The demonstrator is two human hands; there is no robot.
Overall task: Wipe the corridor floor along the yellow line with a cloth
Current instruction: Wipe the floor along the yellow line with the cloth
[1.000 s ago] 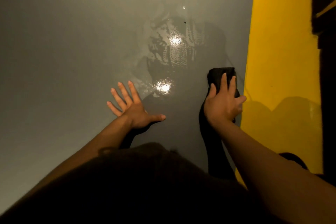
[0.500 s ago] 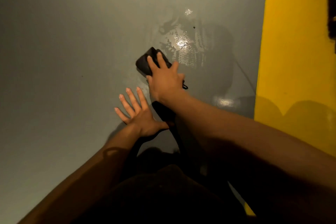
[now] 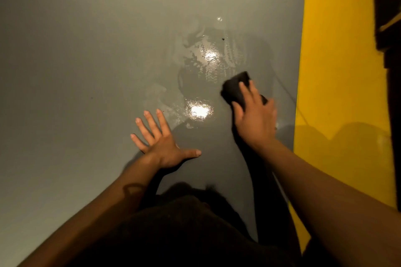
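Observation:
A dark folded cloth (image 3: 235, 88) lies on the grey corridor floor (image 3: 86, 71), a short way left of the broad yellow line (image 3: 336, 71). My right hand (image 3: 256, 119) presses down on the cloth with its fingers laid flat over it. Flat on the floor to the left, my left hand (image 3: 161, 138) rests with its fingers spread and holds nothing. A shiny wet patch (image 3: 208, 65) with smeared streaks spreads ahead of both hands and reflects two bright lights.
A dark wall or fixture (image 3: 390, 28) borders the yellow line on the far right. A small dark speck (image 3: 223, 39) sits on the wet floor ahead. My shadowed body fills the bottom of the view.
My right hand slid the cloth from beside the yellow line to the left over the wet patch, then back right toward the line. My left hand stayed planted on the floor.

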